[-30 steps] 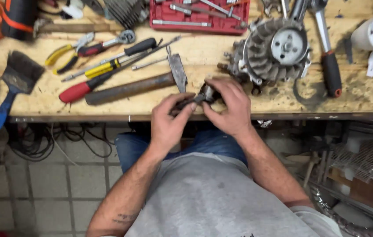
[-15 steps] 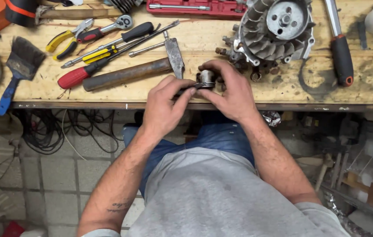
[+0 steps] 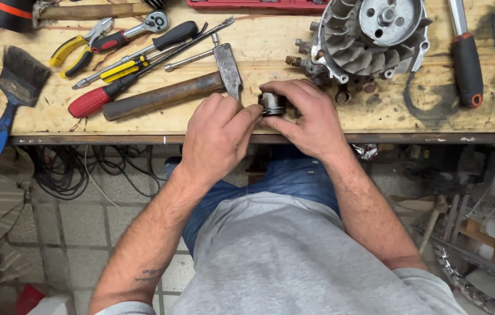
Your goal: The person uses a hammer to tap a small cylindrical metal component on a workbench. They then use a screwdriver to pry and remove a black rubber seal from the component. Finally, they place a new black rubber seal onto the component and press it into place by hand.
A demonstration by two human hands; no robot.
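Note:
Both my hands meet at the front edge of a worn wooden workbench (image 3: 259, 127). My right hand (image 3: 309, 116) wraps around a small grey metal cylinder, a piston-like part (image 3: 272, 104), and my left hand (image 3: 215, 137) pinches its left side with thumb and fingers. Most of the part is hidden by my fingers. Just behind the hands lies a hammer (image 3: 169, 93) with a rusty brown handle. A small engine block with a finned flywheel (image 3: 370, 35) sits to the upper right.
Left of the hammer lie a red-handled screwdriver (image 3: 93, 102), a yellow-handled one (image 3: 118, 70), pliers (image 3: 78, 49), a ratchet (image 3: 137, 32) and a blue-handled brush (image 3: 17, 87). A black and red-handled tool (image 3: 466, 58) lies at right. Cables (image 3: 67, 169) hang under the bench.
The view has shifted so the bench and my hands sit higher and larger in frame. My hands have stayed together on the metal part, turning it slightly between the fingers.

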